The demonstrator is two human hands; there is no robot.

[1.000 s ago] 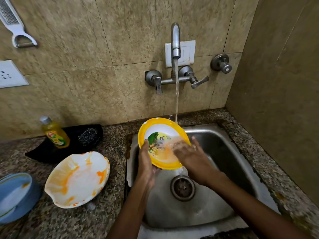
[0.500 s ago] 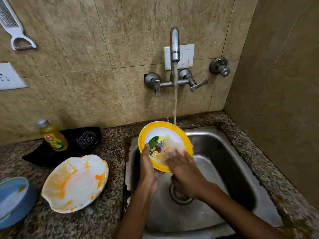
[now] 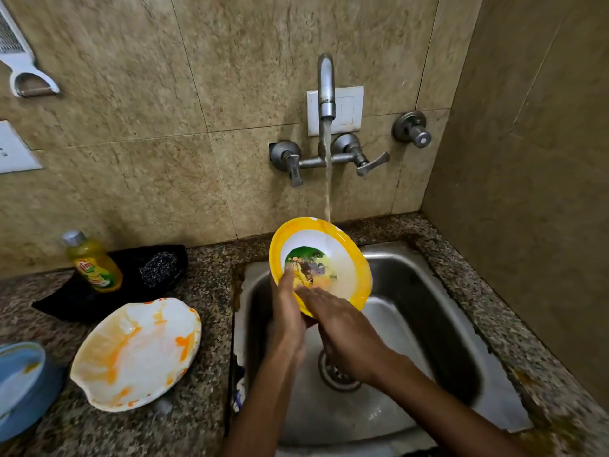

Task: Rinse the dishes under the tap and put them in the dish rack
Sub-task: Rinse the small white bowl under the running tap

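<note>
A yellow-rimmed plate (image 3: pixel 342 255) with a picture in its white middle is tilted over the steel sink (image 3: pixel 412 291). Water from the tap (image 3: pixel 326 90) falls onto its far rim. My left hand (image 3: pixel 288 311) grips the plate's lower left edge, thumb on its face. My right hand (image 3: pixel 342 334) lies flat against the plate's lower part, fingers spread on the surface. A white scalloped plate (image 3: pixel 135 354) smeared with orange sauce lies on the counter to the left. At the far left edge is a blue dish (image 3: pixel 23 387) with a sauce spot. No dish rack is in view.
A yellow dish-soap bottle (image 3: pixel 94 262) and a steel scrubber (image 3: pixel 158 268) sit on a black tray (image 3: pixel 131 291) by the wall. The granite counter (image 3: pixel 211 291) surrounds the sink; a side wall stands close on the right. The sink drain (image 3: pixel 336 374) lies below my hands.
The plate has risen slightly toward the tap and the orange smear on its face is mostly gone. My right hand has slid from the plate's middle down to its lower edge.
</note>
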